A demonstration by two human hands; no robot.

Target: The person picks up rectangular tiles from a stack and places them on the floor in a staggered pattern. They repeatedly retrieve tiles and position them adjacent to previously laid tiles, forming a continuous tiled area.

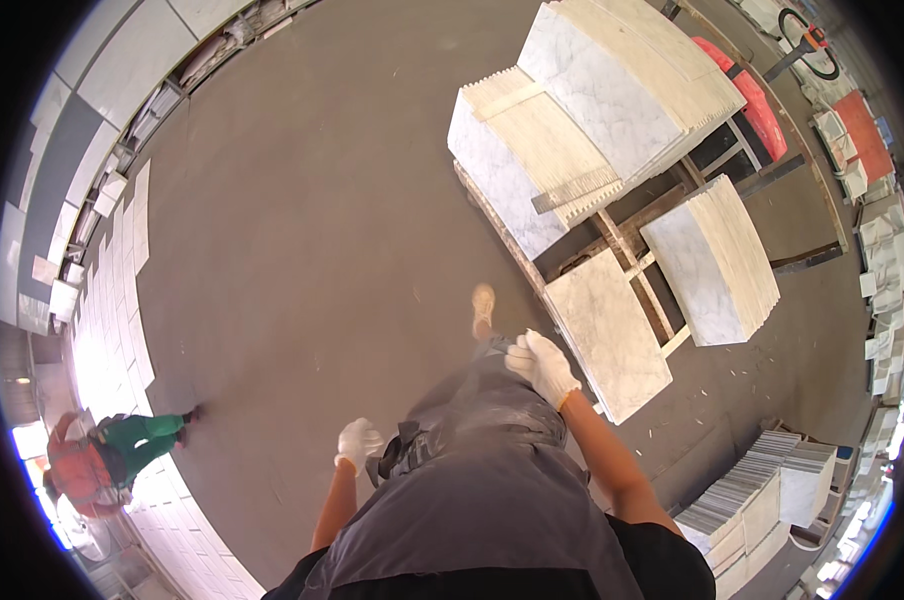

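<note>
**tilefan:** So the right hand point(542, 367), in a white work glove, hangs just beside the near corner of the flat white marble slab with grey veins point(607, 335) that lies on the wooden pallet point(632, 250). The grip looks loosely curled and I can't see it closed on anything, though whether the fingertips touch the slab's edge is hard to tell. The left hand point(358, 442), also gloved, is curled at the hip by a dark pouch on the grey trousers point(492, 440), well apart from the stone, holding nothing I can see.

**stonedude:** How would that slab handle, you reckon?

**tilefan:** Heavy, dead stiff, and brittle at the corners, I'd say. The polished face is probably slick, so gloves help. I'd take it by two opposite long edges, not by one corner.

**stonedude:** Anything you can't make out?

**tilefan:** Plenty. The slab's thickness doesn't show from above. Beyond the right grip, taller stacks of white marble tiles point(612, 110) cover most of the pallet's slats. The body hides the floor underneath, and only one foot shows. Far off past the left grip, a crouching person in green and orange point(107, 455) is squashed by the lens rim.
</note>
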